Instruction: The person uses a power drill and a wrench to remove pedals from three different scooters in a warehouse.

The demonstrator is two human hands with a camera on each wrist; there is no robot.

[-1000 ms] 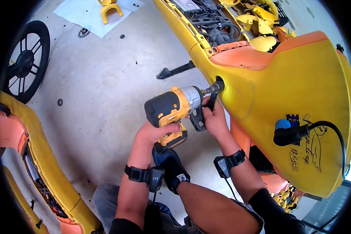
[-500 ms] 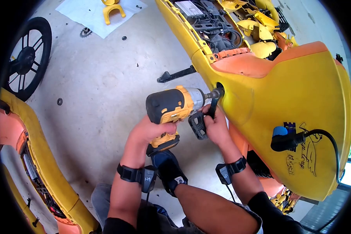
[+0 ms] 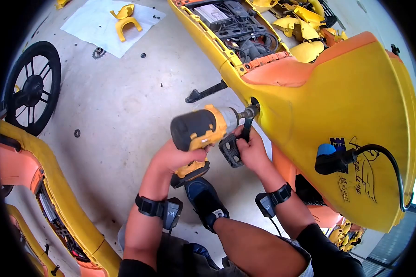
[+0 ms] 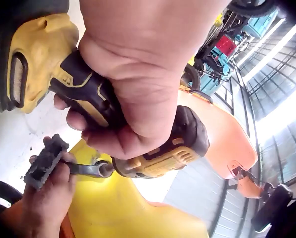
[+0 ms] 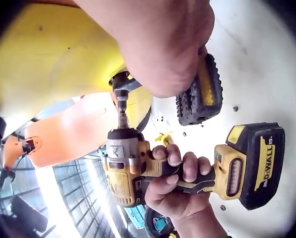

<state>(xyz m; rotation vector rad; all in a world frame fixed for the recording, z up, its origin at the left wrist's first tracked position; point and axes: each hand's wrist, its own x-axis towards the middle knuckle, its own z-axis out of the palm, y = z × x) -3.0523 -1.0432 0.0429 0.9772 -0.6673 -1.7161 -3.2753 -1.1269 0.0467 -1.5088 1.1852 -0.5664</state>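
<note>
In the head view my left hand [image 3: 176, 154] grips the handle of a yellow-and-black cordless impact wrench [image 3: 189, 131]. A socket [image 3: 250, 112] on its nose meets the crank arm's end, right at a dark round hole [image 3: 254, 102] in the yellow scooter-like body [image 3: 309, 101]. My right hand [image 3: 253, 150] holds the crank arm [image 3: 247, 129] close to its black pedal [image 3: 230, 151]. From the right wrist, the fingers of the left hand [image 5: 180, 183] show wrapped around the handle, with the battery [image 5: 262, 163] beyond them. My palm hides the trigger in the left wrist view.
A black spoked wheel [image 3: 34, 87] stands at the left beside another yellow-orange body [image 3: 64, 198]. Yellow parts lie on a white sheet [image 3: 90, 27]. A kickstand [image 3: 205, 91] juts from the body. A black cable [image 3: 393, 157] hangs at the right; my shoe [image 3: 205, 198] is below.
The wrench's battery end and my left hand have swung a little left, while the socket stays at the hole. The pedal and right hand sit slightly lower. The head view has shifted slightly.
</note>
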